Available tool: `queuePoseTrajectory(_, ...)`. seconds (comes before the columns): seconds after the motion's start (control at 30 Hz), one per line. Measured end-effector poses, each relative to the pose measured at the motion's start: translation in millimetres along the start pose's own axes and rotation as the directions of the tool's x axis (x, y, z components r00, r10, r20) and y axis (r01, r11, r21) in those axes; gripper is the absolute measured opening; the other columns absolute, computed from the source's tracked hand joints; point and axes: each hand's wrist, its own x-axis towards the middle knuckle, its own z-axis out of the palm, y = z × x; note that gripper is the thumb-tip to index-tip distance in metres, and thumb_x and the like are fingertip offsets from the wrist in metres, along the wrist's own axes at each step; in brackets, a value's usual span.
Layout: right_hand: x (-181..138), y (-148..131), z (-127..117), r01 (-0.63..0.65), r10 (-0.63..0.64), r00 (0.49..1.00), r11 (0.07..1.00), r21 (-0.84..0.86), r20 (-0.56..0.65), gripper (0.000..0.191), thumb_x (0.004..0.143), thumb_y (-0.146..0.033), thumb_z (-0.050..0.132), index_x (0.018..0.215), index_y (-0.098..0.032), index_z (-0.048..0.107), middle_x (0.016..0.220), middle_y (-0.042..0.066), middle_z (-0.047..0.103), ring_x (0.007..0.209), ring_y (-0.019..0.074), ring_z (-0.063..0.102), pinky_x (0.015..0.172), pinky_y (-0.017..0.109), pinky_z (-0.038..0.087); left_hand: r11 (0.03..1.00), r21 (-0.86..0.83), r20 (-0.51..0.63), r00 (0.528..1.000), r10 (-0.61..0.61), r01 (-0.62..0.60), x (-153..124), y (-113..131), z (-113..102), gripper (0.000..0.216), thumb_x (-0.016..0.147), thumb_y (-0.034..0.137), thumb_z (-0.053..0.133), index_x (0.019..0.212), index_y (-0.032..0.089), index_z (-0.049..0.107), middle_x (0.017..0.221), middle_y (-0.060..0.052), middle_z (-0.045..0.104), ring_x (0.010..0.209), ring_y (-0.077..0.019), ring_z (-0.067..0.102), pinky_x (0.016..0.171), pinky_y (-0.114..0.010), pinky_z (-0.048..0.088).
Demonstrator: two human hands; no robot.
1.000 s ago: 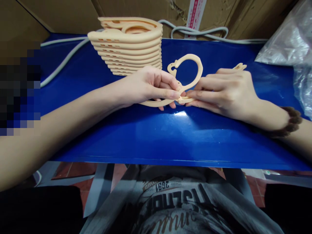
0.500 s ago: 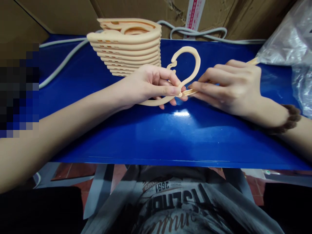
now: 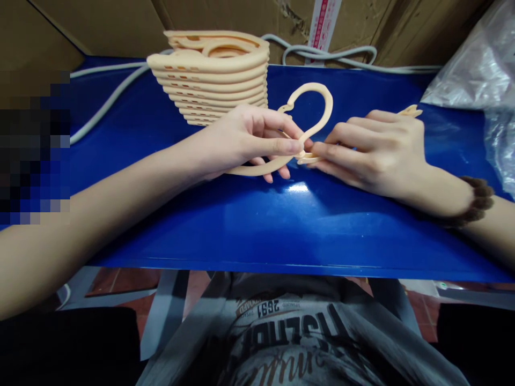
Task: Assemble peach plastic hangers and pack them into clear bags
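My left hand (image 3: 257, 139) pinches a cream plastic hanger (image 3: 328, 107) between thumb and fingers, close to the base of its curved hook. One arm of the hanger curves out beneath that hand. Closed around a slim cream plastic piece (image 3: 409, 111) is my right hand (image 3: 374, 150); the piece's far end sticks out past the knuckles. Its near end meets the hanger at my left fingertips, and I cannot tell whether the two are joined. A neat stack of cream hangers (image 3: 213, 80) stands behind my left hand.
The blue table (image 3: 241, 230) ends at a front edge before my body. Grey cable (image 3: 330, 53) runs along the back, against cardboard (image 3: 241, 16). A clear plastic bag (image 3: 462, 80) lies at the right.
My right hand has shifted slightly left and turned, bringing the slim piece's near end against the hanger. More of its far end now shows. My left hand keeps its pinch.
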Motion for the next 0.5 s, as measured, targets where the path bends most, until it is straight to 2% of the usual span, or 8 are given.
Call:
queuePoseTrajectory(0.3,-1.6,0.7,2.7,0.058,-0.062,0.996,0.996,-0.074,-0.062,0.049,0.121,-0.046,0.039,0.111,-0.019,0.079,0.09,0.004,0.072,0.077,0.0163,0.057,0.071,0.038,0.035,0.995,-0.092,0.031,0.999,-0.032,0.035,2.3,-1.9,-1.1,0.022,0.093,0.04,0.091,0.103,0.023,0.081,0.084,0.002,0.08,0.077,-0.015,0.083,0.055,-0.013,0.059)
queuePoseTrajectory(0.5,-4.8,4.1,7.9,0.11,-0.127,0.986,0.982,-0.154,-0.109,0.051,0.122,-0.044,0.036,0.111,-0.019,0.079,0.089,0.003,0.071,0.077,0.0163,0.056,0.07,0.038,0.037,0.997,-0.061,0.027,0.999,-0.046,0.048,3.5,-3.2,-1.3,0.029,0.09,0.046,0.094,0.101,0.023,0.081,0.087,0.002,0.081,0.079,-0.0163,0.084,0.053,-0.011,0.058)
